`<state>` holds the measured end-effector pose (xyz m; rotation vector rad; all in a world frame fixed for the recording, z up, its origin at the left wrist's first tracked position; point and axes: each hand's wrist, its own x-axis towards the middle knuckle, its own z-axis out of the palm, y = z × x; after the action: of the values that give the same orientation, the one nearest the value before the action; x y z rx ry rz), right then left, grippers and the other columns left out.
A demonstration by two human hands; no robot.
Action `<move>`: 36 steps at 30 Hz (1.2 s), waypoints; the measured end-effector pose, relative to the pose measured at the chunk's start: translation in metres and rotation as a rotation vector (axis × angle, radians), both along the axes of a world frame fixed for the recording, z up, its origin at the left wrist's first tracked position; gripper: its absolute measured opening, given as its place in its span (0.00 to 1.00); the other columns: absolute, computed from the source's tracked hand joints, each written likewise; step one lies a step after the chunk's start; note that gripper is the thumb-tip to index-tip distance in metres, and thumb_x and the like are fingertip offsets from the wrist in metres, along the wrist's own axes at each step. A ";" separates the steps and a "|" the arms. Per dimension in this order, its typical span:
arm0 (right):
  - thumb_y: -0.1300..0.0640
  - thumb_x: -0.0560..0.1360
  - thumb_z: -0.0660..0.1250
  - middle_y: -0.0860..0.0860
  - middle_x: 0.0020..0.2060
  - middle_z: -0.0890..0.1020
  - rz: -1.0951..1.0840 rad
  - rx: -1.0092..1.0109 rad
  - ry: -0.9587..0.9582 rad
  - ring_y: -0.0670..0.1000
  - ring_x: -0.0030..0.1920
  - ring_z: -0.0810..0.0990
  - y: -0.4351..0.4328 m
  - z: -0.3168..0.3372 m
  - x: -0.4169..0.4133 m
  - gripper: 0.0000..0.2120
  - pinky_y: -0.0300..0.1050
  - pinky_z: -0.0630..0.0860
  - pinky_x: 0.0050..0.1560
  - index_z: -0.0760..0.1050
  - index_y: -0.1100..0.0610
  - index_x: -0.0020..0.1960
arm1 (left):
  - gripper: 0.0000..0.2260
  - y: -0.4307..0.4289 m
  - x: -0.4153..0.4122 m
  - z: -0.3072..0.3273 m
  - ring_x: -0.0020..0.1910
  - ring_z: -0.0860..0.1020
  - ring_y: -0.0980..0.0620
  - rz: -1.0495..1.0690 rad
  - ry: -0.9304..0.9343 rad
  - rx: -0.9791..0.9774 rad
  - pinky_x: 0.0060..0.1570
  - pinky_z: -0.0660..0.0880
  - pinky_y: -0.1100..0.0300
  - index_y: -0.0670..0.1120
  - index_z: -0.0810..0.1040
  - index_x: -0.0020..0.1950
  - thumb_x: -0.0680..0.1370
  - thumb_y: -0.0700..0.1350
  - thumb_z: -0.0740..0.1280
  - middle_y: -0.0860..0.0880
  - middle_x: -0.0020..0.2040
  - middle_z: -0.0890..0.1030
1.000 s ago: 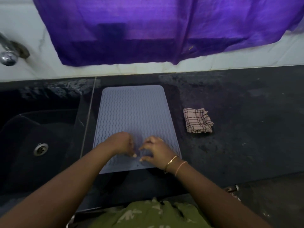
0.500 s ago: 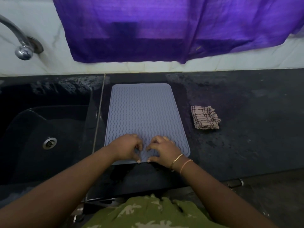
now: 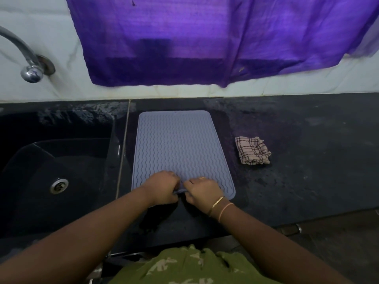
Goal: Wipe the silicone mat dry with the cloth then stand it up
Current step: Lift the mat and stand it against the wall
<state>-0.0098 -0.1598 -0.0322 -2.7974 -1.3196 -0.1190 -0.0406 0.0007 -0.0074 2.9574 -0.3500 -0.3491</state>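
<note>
On the dark stone countertop [image 3: 307,181], seen from the head camera, both hands meet at the near edge of the silicone mat [image 3: 180,148]. The left hand [image 3: 164,189] and the right hand [image 3: 203,190] sit side by side, knuckles up, fingers curled down and inward. Between them a short strip of the mat's near edge is raised off the counter, pinched from either side. The rest of the mat lies flat and stretches away beyond the hands toward the wall, its grey-blue face covered in wavy ridges, its far corners rounded.

Beyond and to the right of the right hand, well apart from it and clear of the mat's right edge, the checked cloth [image 3: 253,150] lies crumpled on the counter; neither hand touches it. The stone around the mat and the cloth looks darker and mottled.

A ring [image 3: 202,178] shows on a finger of the right hand, and two bangles [image 3: 220,208] circle that wrist.

Left of the left hand, past a pale seam in the stone, a black sink [image 3: 61,152] drops away, with a metal drain [image 3: 59,185] at its bottom. A chrome tap [image 3: 30,66] curves out from the white tiled wall above it. Far beyond both hands a purple curtain [image 3: 205,37] hangs over the wall. Below the forearms, a green patterned garment [image 3: 194,267] fills the bottom edge.
</note>
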 end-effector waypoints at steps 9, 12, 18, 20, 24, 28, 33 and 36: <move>0.57 0.69 0.68 0.56 0.46 0.81 -0.074 -0.069 0.062 0.58 0.43 0.82 -0.006 0.022 0.020 0.26 0.50 0.77 0.37 0.69 0.53 0.66 | 0.11 0.005 0.004 0.010 0.54 0.76 0.47 0.082 -0.205 -0.014 0.49 0.71 0.55 0.44 0.72 0.57 0.78 0.47 0.59 0.46 0.55 0.77; 0.58 0.77 0.58 0.57 0.56 0.78 -0.175 -0.114 0.125 0.60 0.55 0.79 -0.013 0.048 0.045 0.21 0.52 0.75 0.47 0.62 0.53 0.69 | 0.10 0.012 0.019 0.029 0.54 0.75 0.47 0.068 -0.281 0.021 0.50 0.71 0.54 0.44 0.71 0.57 0.80 0.48 0.57 0.46 0.56 0.75; 0.66 0.75 0.58 0.64 0.57 0.78 -0.229 -0.225 0.140 0.63 0.57 0.77 0.006 0.124 0.101 0.14 0.51 0.73 0.54 0.72 0.63 0.60 | 0.15 0.046 0.065 0.079 0.58 0.75 0.43 -0.082 -0.165 0.075 0.56 0.69 0.54 0.43 0.70 0.60 0.79 0.51 0.64 0.43 0.59 0.74; 0.68 0.73 0.59 0.64 0.55 0.79 -0.195 -0.209 0.127 0.62 0.55 0.78 0.015 0.147 0.119 0.12 0.48 0.73 0.52 0.76 0.65 0.54 | 0.18 0.059 0.082 0.101 0.61 0.74 0.43 -0.064 -0.137 0.092 0.59 0.68 0.56 0.42 0.70 0.62 0.77 0.50 0.67 0.42 0.61 0.74; 0.68 0.72 0.60 0.63 0.53 0.81 -0.147 -0.101 -0.034 0.62 0.55 0.78 0.031 0.197 0.153 0.13 0.48 0.73 0.51 0.78 0.62 0.54 | 0.16 0.076 0.120 0.149 0.58 0.75 0.42 0.135 -0.278 0.139 0.55 0.70 0.55 0.41 0.76 0.58 0.74 0.47 0.70 0.41 0.57 0.76; 0.68 0.73 0.58 0.62 0.55 0.80 -0.137 -0.020 -0.171 0.62 0.56 0.77 0.041 0.247 0.187 0.15 0.49 0.72 0.51 0.77 0.60 0.56 | 0.11 0.094 0.148 0.196 0.56 0.75 0.40 0.292 -0.385 0.117 0.53 0.70 0.55 0.40 0.74 0.57 0.77 0.43 0.66 0.39 0.55 0.76; 0.70 0.71 0.60 0.64 0.53 0.80 -0.175 0.049 -0.317 0.63 0.56 0.77 0.054 0.298 0.228 0.15 0.50 0.72 0.50 0.76 0.62 0.55 | 0.10 0.113 0.176 0.252 0.56 0.76 0.38 0.319 -0.565 0.193 0.53 0.71 0.51 0.39 0.73 0.58 0.78 0.36 0.60 0.36 0.56 0.78; 0.71 0.71 0.59 0.64 0.54 0.80 -0.246 0.127 -0.359 0.64 0.56 0.77 0.055 0.322 0.252 0.14 0.52 0.72 0.50 0.76 0.64 0.53 | 0.10 0.120 0.191 0.280 0.55 0.77 0.36 0.330 -0.676 0.230 0.50 0.71 0.51 0.37 0.74 0.57 0.77 0.34 0.59 0.34 0.55 0.79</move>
<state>0.2425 -0.1046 0.2903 -2.9049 -0.9647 -0.7166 0.1503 0.1209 0.2726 3.1897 0.1309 0.7044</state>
